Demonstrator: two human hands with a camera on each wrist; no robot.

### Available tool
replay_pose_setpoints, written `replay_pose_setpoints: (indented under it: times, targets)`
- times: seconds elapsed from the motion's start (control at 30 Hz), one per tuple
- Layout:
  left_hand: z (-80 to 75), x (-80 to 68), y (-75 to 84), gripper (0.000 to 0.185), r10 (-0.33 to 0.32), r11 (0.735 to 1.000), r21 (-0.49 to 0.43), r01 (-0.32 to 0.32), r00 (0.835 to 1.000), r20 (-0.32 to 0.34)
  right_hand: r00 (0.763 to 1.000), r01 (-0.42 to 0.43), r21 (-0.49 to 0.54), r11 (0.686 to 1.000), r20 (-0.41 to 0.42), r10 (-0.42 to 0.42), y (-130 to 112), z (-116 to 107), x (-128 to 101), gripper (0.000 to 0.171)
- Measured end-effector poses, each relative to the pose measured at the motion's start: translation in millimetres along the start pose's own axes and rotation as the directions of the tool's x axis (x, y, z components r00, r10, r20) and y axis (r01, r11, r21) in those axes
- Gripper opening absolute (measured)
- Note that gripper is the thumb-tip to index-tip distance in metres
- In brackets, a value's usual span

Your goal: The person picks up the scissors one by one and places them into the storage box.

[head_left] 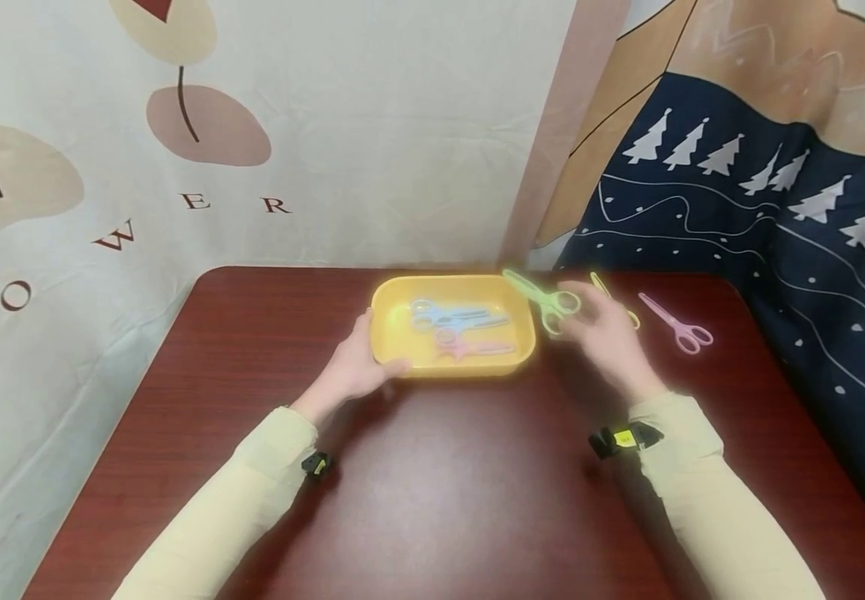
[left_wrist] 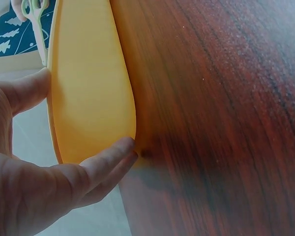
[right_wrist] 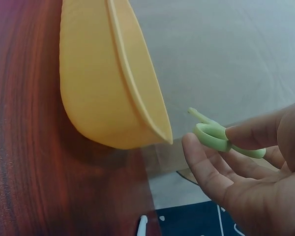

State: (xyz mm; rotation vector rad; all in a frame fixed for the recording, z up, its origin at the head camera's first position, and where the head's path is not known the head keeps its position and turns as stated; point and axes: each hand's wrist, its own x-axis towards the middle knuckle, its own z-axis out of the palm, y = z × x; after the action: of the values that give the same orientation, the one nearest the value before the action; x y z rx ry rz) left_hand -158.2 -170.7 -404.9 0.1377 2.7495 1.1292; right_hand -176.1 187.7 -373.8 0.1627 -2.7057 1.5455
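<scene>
A shallow yellow plastic tray (head_left: 470, 372) stands on the table, with blue scissors (head_left: 470, 319) and pink scissors (head_left: 470, 347) lying inside. My left hand (head_left: 350, 362) grips the tray's left end, thumb at the rim and fingers against the outer wall, as the left wrist view shows. At the tray's right end, my right hand (head_left: 605, 333) pinches light green scissors (right_wrist: 211, 137) by the handle loops, their blades pointing left over the rim. Yellow scissors (head_left: 598, 284) lie behind the right hand, partly hidden by it. Farther right lie pinkish-purple scissors (head_left: 672, 323).
The dark red wooden table (head_left: 432, 500) has its far edge against a pale printed curtain (head_left: 402, 125). A navy cloth with white trees (head_left: 762, 217) hangs along the right side.
</scene>
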Motion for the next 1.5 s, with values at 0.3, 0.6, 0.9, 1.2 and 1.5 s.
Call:
replay_pose_setpoints:
  times: [0.3,0.6,0.9,1.2,1.5]
  targets:
    - [0.0,-0.2,-1.3,0.112,-0.016,1.0,0.006,0.016,1.0,0.014,0.999,-0.017,0.004,1.0,0.038,0.017,-10,4,3,0.052]
    - [0.0,-1.1,-1.6,0.112,-0.007,1.0,0.004,0.007,1.0,0.006,0.997,0.017,-0.002,1.0,0.08,-0.016,-21,11,8,0.055]
    - [0.6,-0.2,-2.3,0.112,-0.012,1.0,-0.007,0.012,1.0,0.005,0.991,-0.021,0.027,0.999,0.132,0.017,-30,18,14,0.056]
    - [0.4,-0.4,-1.1,0.113,-0.021,1.0,-0.004,0.021,1.0,0.006,0.986,0.006,0.011,1.0,0.169,-0.008,-36,27,20,0.056]
    - [0.6,-0.3,-0.7,0.111,-0.017,1.0,-0.02,0.017,1.0,0.004,0.98,0.006,0.011,1.0,0.2,-0.008,-39,34,26,0.054]
